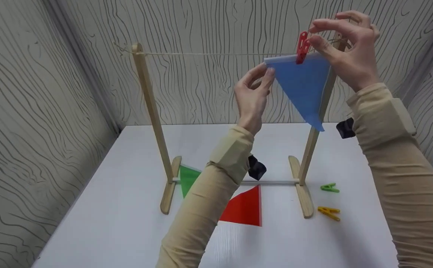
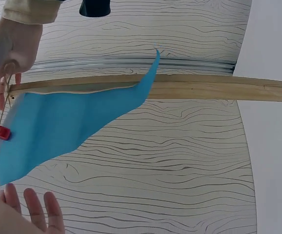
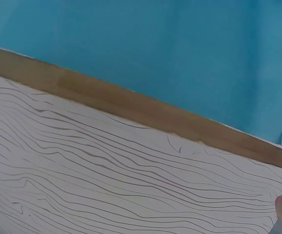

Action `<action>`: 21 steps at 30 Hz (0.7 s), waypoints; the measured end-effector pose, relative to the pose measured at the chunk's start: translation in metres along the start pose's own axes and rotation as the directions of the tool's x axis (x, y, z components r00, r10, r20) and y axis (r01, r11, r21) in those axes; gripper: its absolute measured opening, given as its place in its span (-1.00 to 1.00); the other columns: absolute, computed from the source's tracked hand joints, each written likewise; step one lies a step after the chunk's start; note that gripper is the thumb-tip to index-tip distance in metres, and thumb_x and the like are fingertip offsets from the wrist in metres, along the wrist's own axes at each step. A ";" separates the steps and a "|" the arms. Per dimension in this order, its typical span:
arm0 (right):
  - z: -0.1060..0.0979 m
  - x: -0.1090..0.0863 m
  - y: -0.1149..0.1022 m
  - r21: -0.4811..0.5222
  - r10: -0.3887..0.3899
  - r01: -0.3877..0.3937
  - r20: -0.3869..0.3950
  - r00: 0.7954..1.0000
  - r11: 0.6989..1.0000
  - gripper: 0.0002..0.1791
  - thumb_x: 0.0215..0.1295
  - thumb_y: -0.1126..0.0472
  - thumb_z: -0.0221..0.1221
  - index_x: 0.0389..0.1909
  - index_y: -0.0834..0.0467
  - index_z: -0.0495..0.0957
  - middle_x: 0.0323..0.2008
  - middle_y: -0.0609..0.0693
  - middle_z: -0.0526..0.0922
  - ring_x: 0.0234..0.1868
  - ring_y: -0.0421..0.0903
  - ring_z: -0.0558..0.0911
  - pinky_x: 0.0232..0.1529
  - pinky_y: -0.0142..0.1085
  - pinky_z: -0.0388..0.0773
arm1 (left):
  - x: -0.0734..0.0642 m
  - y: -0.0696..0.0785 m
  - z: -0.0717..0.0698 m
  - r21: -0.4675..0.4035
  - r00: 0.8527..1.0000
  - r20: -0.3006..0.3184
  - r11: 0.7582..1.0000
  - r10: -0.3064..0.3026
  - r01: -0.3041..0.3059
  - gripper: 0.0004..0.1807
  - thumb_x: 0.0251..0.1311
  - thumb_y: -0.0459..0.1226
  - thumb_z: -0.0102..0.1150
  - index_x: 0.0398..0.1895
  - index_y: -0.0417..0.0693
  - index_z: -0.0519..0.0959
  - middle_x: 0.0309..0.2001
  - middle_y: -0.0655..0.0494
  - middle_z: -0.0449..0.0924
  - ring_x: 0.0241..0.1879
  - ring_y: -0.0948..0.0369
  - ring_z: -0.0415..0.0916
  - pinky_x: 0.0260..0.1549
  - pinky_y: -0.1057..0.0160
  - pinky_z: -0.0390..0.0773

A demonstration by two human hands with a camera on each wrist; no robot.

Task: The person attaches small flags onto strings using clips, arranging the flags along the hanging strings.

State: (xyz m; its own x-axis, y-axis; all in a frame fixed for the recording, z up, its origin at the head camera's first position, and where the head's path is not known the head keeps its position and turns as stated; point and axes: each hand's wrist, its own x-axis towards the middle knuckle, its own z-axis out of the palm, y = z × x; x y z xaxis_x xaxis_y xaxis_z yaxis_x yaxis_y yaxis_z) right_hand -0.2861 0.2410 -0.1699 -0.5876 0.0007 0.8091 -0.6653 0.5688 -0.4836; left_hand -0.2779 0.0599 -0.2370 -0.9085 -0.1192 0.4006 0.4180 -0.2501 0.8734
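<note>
1. Pinching between thumb and fingertips, held the upper left corner of the blue triangular pennant (image 1: 303, 83) in the left hand (image 1: 251, 96).
2. Placed the right hand (image 1: 352, 44), thumb and forefinger spread, at the handle end of the red clothespin (image 1: 301, 55); could not tell grip from mere nearness.
3. Located the pennant near the right end of the twine (image 1: 201, 54), with pale hem uppermost, point downward and clothespin clamped across the hem, apparently over the twine too.
4. Judged the pennant very light, thin and limp, liable to crease or swing; noted a bent lower tip as evidence.
5. Rated the hem as the firmest hold; favoured a fingertip pinch at either hem corner and avoided the loose point.
6. Noted the pennant's right edge lying in front of or just beside the right wooden post (image 1: 308, 160), leaving little room there.
7. Found open twine leftward to the left wooden post (image 1: 153, 111), well above the green pennant (image 1: 187, 179) and red pennant (image 1: 246, 208) on the white table (image 1: 127, 223).
</note>
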 end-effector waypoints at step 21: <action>0.020 -0.050 0.011 0.065 -0.062 0.074 -0.169 0.984 0.995 -0.38 0.33 0.33 0.26 0.39 0.34 0.35 0.50 0.24 0.28 0.63 0.10 0.05 0.62 -0.35 -0.14 | -0.058 -0.064 -0.051 0.353 0.984 0.161 0.927 0.077 -0.131 -0.50 0.29 -0.24 0.30 0.26 -0.23 0.50 0.26 -0.12 0.58 0.37 0.04 0.42 0.46 0.09 0.30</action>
State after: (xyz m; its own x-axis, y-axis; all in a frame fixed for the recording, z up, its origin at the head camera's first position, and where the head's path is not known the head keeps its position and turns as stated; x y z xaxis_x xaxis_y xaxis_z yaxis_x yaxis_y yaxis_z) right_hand -0.2734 0.2314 -0.2225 -0.4593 0.1041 0.8822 -0.7353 0.5127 -0.4433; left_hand -0.2513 0.0336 -0.3305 -0.8621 0.0181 0.5064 0.5046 0.1228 0.8546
